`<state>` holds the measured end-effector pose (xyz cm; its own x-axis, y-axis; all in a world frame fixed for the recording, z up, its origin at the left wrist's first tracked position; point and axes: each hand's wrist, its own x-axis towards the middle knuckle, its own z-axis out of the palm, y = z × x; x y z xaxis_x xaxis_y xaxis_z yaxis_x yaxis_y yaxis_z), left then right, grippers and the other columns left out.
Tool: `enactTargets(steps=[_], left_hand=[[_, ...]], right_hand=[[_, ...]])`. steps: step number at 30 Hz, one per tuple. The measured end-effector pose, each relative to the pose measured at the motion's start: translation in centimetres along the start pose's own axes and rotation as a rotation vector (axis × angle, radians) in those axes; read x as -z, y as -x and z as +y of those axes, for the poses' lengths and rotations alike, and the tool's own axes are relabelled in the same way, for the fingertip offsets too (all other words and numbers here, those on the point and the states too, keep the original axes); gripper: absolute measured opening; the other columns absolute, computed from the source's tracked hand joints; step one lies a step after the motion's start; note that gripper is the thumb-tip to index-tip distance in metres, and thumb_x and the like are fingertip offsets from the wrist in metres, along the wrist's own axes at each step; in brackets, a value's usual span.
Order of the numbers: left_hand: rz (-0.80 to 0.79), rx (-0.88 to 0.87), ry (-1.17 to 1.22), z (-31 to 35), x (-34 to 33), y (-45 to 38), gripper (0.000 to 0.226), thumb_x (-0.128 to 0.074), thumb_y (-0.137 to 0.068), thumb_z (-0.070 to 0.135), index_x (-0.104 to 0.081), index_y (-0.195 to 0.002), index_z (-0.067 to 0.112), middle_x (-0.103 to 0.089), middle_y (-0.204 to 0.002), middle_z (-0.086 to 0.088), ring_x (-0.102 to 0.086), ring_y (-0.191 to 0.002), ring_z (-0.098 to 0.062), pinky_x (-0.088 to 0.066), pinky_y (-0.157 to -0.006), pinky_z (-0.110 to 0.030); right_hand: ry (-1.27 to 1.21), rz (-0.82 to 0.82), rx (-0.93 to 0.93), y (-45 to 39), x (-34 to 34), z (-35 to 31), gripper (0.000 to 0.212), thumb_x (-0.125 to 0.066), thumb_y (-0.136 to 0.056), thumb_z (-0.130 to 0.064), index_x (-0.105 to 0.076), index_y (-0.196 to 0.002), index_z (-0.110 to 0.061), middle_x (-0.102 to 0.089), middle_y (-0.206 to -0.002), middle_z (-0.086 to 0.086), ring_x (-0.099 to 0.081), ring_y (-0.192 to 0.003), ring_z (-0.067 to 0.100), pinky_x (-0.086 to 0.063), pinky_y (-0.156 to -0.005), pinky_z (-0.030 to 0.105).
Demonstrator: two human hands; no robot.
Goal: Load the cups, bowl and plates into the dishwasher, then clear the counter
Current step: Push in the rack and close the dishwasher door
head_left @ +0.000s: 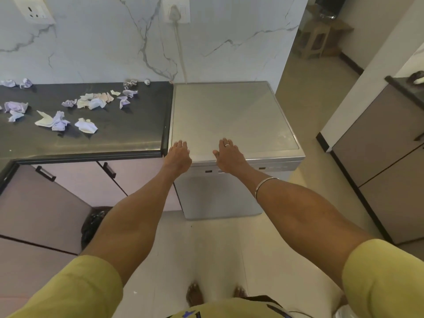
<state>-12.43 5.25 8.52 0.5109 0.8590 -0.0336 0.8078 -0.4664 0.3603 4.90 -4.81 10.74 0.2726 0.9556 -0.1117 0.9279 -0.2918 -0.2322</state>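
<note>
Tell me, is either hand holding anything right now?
Nothing is held. The left hand and right hand lie flat, fingers straight, over the front edge of the dishwasher top.

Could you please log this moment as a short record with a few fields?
left hand: open, at the front edge of the dishwasher top
right hand: open, on the same edge, ring on one finger
dishwasher door: closed
counter: dark, strewn with crumpled paper scraps
dishes: none in view
</note>
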Motion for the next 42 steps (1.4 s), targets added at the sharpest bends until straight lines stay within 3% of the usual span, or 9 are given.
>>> enactTargets(steps=[6,10,16,20,24,28,35,42], left_hand=[[-0.035,0.058,0.018,-1.6,-3.6,2.3,0.057,-0.044,-0.091,-0.006,-0.032,-0.147,-0.006,-0.036,-0.152,-0.023,-0.031,-0.143,-0.036,-0.031,-0.117,-0.047],[0.106,0.074,0.072,-2.7,-5.9,3.6,0.063,-0.046,-0.089,-0.007,-0.031,-0.15,-0.001,-0.033,-0.156,-0.018,-0.026,-0.147,-0.034,-0.028,-0.119,-0.047],[0.169,-0.054,-0.137,-5.7,-9.2,1.9,0.095,-0.067,-0.084,-0.004,-0.009,-0.158,0.012,-0.003,-0.165,-0.013,0.004,-0.152,-0.032,-0.005,-0.123,-0.044],[0.222,-0.081,-0.264,-7.0,-11.3,-0.3,0.114,-0.078,-0.074,0.001,-0.002,-0.158,0.021,0.003,-0.165,-0.013,0.009,-0.151,-0.033,-0.003,-0.123,-0.047],[0.315,-0.087,-0.277,-7.8,-13.8,-0.9,0.106,-0.078,-0.078,0.007,-0.01,-0.157,0.022,-0.006,-0.164,-0.014,0.004,-0.152,-0.034,-0.002,-0.123,-0.045],[0.421,-0.073,-0.288,-8.1,-15.0,-1.2,0.1,-0.078,-0.078,0.004,-0.017,-0.156,0.02,-0.022,-0.161,-0.014,-0.009,-0.151,-0.035,-0.009,-0.124,-0.047],[0.428,-0.009,-0.241,-7.6,-15.5,-1.1,0.095,-0.077,-0.079,0.005,-0.02,-0.153,0.024,-0.021,-0.161,-0.01,-0.011,-0.151,-0.034,-0.017,-0.112,-0.069],[0.494,-0.022,-0.162,-8.1,-16.1,-1.4,0.088,-0.078,-0.08,0.008,-0.028,-0.15,0.025,-0.029,-0.157,-0.008,-0.02,-0.148,-0.032,-0.035,-0.11,-0.057]], right_hand=[[0.034,-0.077,0.042,0.3,-2.9,2.1,0.056,-0.03,-0.106,-0.028,-0.022,-0.15,0.005,-0.021,-0.159,0.021,-0.018,-0.147,0.035,-0.023,-0.118,0.044],[0.075,-0.062,0.085,0.0,-5.4,2.6,0.056,-0.033,-0.105,-0.025,-0.02,-0.15,0.006,-0.02,-0.159,0.023,-0.019,-0.147,0.036,-0.024,-0.117,0.045],[0.085,-0.01,0.101,-2.1,-8.9,3.1,0.064,-0.031,-0.106,-0.031,-0.007,-0.154,0.002,-0.001,-0.163,0.021,-0.002,-0.151,0.036,-0.01,-0.122,0.047],[0.037,0.086,0.123,-3.6,-11.2,4.3,0.06,-0.031,-0.105,-0.03,-0.014,-0.153,0.001,-0.009,-0.162,0.022,-0.01,-0.15,0.037,-0.014,-0.122,0.048],[0.002,0.26,0.192,-4.4,-13.5,6.3,0.052,-0.027,-0.105,-0.029,-0.029,-0.149,-0.001,-0.029,-0.156,0.021,-0.025,-0.146,0.036,-0.022,-0.12,0.045],[-0.037,0.352,0.194,-4.7,-14.4,6.8,0.049,-0.026,-0.105,-0.028,-0.036,-0.147,-0.004,-0.037,-0.154,0.017,-0.028,-0.145,0.031,-0.022,-0.12,0.042],[-0.09,0.405,0.176,-4.1,-15.0,6.3,0.051,-0.033,-0.105,-0.029,-0.034,-0.149,-0.005,-0.035,-0.155,0.016,-0.027,-0.146,0.031,-0.016,-0.121,0.039],[-0.116,0.45,0.157,-4.1,-15.5,6.0,0.051,-0.037,-0.104,-0.027,-0.034,-0.15,-0.006,-0.034,-0.156,0.014,-0.025,-0.147,0.029,-0.014,-0.122,0.038]])
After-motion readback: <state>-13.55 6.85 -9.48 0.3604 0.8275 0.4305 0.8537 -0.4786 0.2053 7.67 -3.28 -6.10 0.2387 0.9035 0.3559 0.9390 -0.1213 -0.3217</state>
